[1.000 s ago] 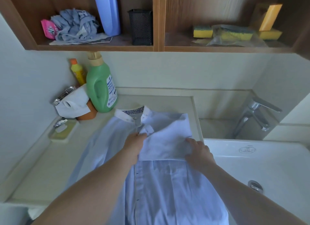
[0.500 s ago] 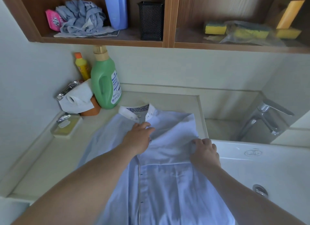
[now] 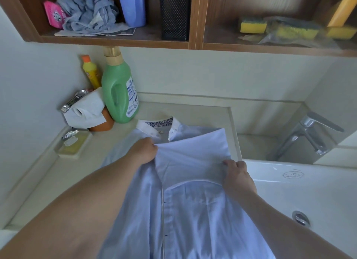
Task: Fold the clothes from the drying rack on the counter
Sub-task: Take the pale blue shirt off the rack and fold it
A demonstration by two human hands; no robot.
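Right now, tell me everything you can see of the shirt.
The shirt is pale blue, of thin woven cloth, lying front up on the counter with its white collar toward the wall and a dark patterned lining inside. The buttoned placket runs down the middle, with a chest pocket beside it. A sleeve is folded across the chest. The left hand and right hand each pinch an edge of that fold. The hem runs out of view.
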